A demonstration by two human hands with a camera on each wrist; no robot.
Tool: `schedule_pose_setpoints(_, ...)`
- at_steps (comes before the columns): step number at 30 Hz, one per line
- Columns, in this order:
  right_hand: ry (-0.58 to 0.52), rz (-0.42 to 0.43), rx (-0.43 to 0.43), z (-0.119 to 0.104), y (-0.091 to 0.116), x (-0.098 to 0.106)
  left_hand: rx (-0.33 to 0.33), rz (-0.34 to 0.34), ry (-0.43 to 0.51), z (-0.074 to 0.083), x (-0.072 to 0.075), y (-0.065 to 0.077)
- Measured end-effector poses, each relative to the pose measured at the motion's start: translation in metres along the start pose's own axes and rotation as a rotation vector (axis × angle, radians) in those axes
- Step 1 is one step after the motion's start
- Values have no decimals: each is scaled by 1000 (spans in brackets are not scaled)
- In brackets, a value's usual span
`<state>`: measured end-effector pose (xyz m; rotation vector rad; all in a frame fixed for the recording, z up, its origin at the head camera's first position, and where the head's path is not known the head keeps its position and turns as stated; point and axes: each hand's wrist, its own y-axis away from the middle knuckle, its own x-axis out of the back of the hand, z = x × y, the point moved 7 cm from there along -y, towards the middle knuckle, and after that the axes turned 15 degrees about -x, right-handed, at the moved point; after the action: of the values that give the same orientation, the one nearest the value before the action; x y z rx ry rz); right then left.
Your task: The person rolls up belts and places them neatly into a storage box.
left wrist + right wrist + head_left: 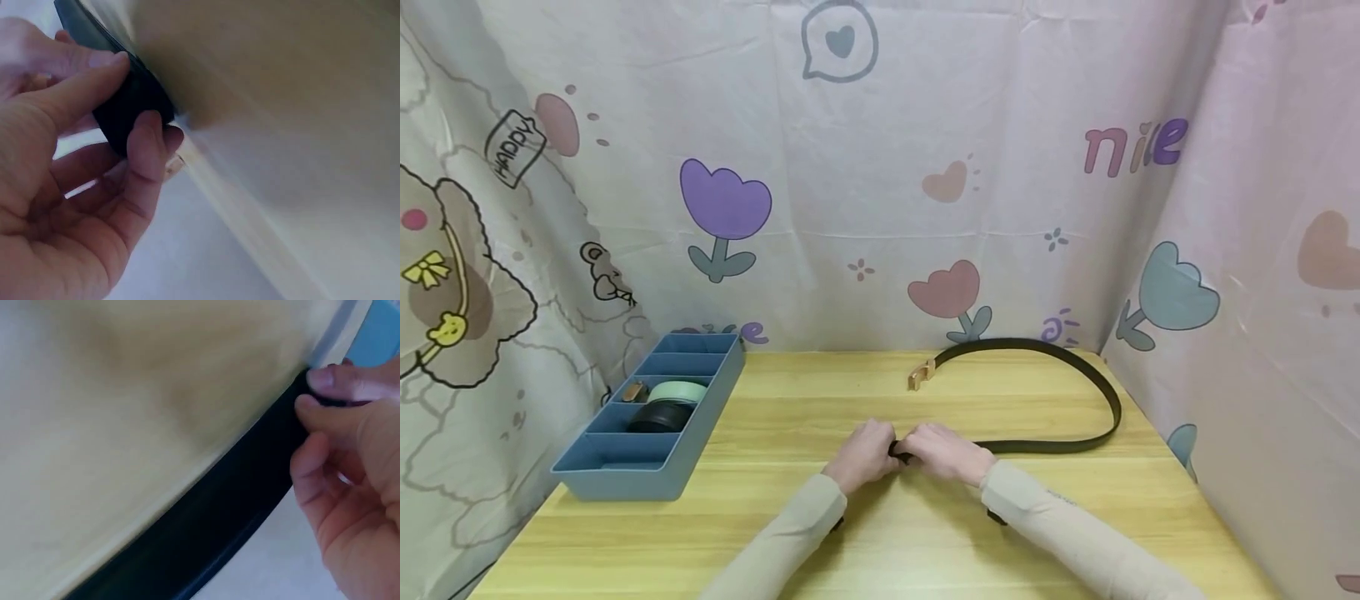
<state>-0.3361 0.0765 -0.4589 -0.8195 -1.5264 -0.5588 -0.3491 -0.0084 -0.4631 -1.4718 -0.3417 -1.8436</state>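
A dark belt (1051,446) lies on the table in a wide loop to the right, its gold buckle (921,373) at the far end near the middle. The left hand (863,454) pinches the belt's other end between thumb and fingers, where the strap (134,103) folds over into a small curl. Right beside it the right hand (943,452) also pinches the strap (206,506) at that curl, fingertips nearly meeting the left ones. From under the right hand the strap runs off to the right. The fingers cover part of the curled end.
At the left of the wooden table (790,533) stands a blue divided box (688,454). Inside are a black rolled belt (658,417), a pale green roll (677,392) and a small gold-and-brown piece (635,392). A printed curtain (850,208) hangs behind and at both sides.
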Motion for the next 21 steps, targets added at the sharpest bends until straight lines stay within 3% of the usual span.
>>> schedule_pose_setpoints(4,-1,10,23,5,5,3,-36,-60,50,0,-1,-2)
schedule_pose_setpoints(8,-8,25,41,3,6,3,-82,-110,36,2,-3,-3)
schedule_pose_setpoints(12,-32,38,7,-1,4,4,-95,-75,-1,6,-3,-4)
schedule_pose_setpoints(16,-20,39,-20,-3,4,3,-63,-9,-32,8,-2,-3)
schedule_pose_setpoints(21,13,-3,-10,-1,8,3,-17,-19,-24,8,-2,-3)
